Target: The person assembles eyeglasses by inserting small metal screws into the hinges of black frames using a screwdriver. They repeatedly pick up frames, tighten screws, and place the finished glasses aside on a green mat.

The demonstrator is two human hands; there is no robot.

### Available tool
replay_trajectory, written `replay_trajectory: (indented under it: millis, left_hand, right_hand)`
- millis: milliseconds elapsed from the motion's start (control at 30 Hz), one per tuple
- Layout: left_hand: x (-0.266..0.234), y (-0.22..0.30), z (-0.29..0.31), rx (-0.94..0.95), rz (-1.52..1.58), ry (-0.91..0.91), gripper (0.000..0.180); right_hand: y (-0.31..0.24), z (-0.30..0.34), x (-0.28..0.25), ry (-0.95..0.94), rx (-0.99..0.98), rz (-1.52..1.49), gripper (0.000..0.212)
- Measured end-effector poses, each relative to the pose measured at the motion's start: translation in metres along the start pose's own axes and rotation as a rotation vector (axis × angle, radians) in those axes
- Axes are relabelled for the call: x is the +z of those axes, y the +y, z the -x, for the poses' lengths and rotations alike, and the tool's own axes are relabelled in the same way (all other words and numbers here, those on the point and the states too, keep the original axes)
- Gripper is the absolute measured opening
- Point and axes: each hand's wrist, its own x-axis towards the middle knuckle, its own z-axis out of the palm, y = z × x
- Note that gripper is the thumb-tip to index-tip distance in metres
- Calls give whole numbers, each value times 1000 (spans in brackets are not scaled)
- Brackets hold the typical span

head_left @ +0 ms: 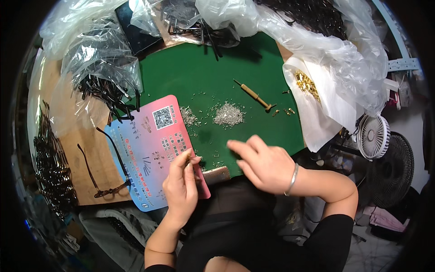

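Observation:
My left hand is raised over the edge of a pink and blue printed card, thumb and fingers pinched together. What it holds, if anything, is too small to make out. My right hand hovers above the front of the green mat, fingers apart and nothing visible in them. Beyond it, a pile of tiny silver screws lies on the mat, with a smaller scatter of silver pieces to its left. A brass-coloured screwdriver rests at an angle farther right. Near my hands is a ridged metal strip.
Dark-framed glasses lie at the card's left edge. Black temple arms stick out of a plastic bag. Several dark frames are heaped far left. Gold parts sit on white cloth at right, near a white fan.

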Motion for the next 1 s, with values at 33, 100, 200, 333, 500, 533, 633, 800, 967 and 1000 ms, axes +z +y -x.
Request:
replay_trajectory:
  millis: [33, 100, 200, 333, 500, 533, 633, 800, 967, 1000]
  left_hand:
    - [1, 8, -5, 13, 21, -53, 29]
    - [19, 7, -12, 178, 13, -79, 30]
    - [11, 17, -24, 127, -72, -154, 30]
    - [27, 45, -124, 645, -473, -43, 20]
    - [116, 29, -227, 1071, -1095, 166, 13]
    - [117, 28, -230, 1131, -1036, 100, 13]
    - [92, 44, -227, 1231, -774, 2, 18]
    - [7, 95, -164, 934, -57, 149, 21]
    - [-33, 62, -59, 180, 287, -70, 24]
    - [-33, 60, -49, 90, 314, -93, 23]
  right_hand:
    - [10, -4, 2, 64, 0, 24, 34]
    - [25, -12, 21, 156, -40, 1, 33]
    - [27, -7, 19, 128, -126, -105, 31]
    - [47, -10, 21, 144, -96, -156, 30]
    - [40, -20, 23, 106, -186, -141, 29]
    - [45, -13, 21, 121, -174, -197, 29]
    - [55, -5, 23, 150, -164, -314, 31]
    - [68, -9, -4, -105, -101, -598, 41]
    - [110, 0, -71, 334, 271, -263, 19]
    - [110, -11, -86, 305, 385, -311, 21]
